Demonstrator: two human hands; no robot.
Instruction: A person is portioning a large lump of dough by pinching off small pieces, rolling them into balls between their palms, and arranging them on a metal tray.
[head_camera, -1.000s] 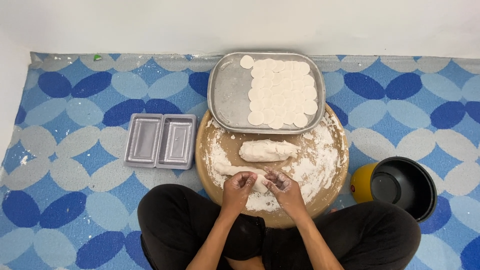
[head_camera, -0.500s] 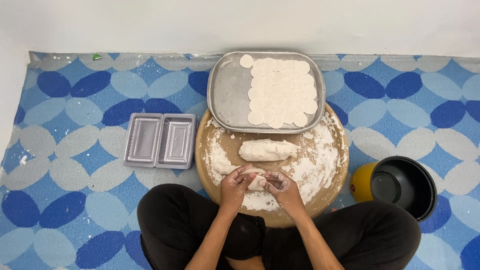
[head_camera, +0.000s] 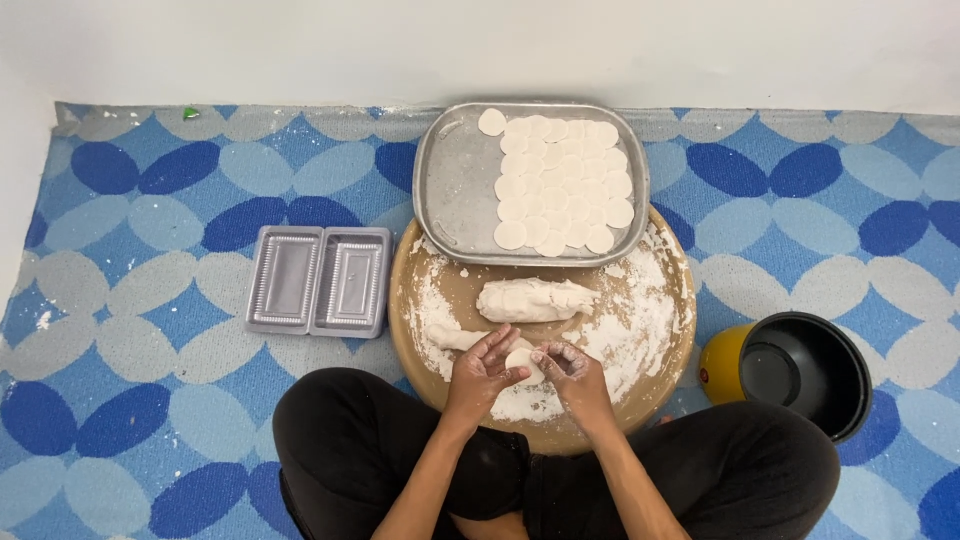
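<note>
I sit cross-legged at a round wooden board dusted with flour. My left hand and my right hand meet over its near part, both pinching one small white piece of dough between the fingertips. A thick log of dough lies across the middle of the board, and a smaller strip of dough lies just left of my left hand. A metal tray rests on the board's far edge with several flat white dough discs laid in rows on its right half.
A clear two-compartment plastic container lies on the blue patterned mat to the left of the board. A yellow cooker with a black inner pot stands at the right. A white wall runs along the far side.
My hands have drawn closer together, from apart over the flour to both gripping the small dough piece. The log, tray and container have stayed put.
</note>
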